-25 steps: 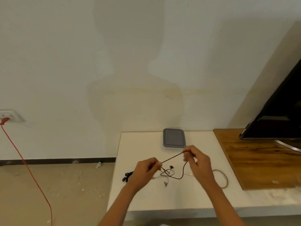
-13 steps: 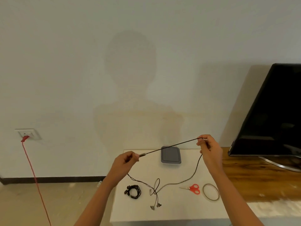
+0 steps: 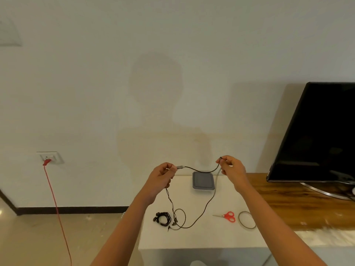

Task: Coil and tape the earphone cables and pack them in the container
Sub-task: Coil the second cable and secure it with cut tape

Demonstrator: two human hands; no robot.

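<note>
Slack hangs below the grip: the thin, dark cable [image 3: 204, 172] drops to the table [image 3: 192, 239] and ends in a limp loop beside a coiled black set [image 3: 163, 218], red-handled scissors [image 3: 227, 216] and a tape ring [image 3: 239, 219]. Between the pinching left hand [image 3: 161, 179] and right hand [image 3: 232, 170], the span was taut a moment ago and now sags (hands drawn closer, likely starting a coil). Beyond sits the grey, round-cornered container [image 3: 203, 180], lid on.

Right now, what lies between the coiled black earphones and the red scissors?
Head view: the slack of the uncoiled earphone cable and its earbuds, lying on the table.
</note>
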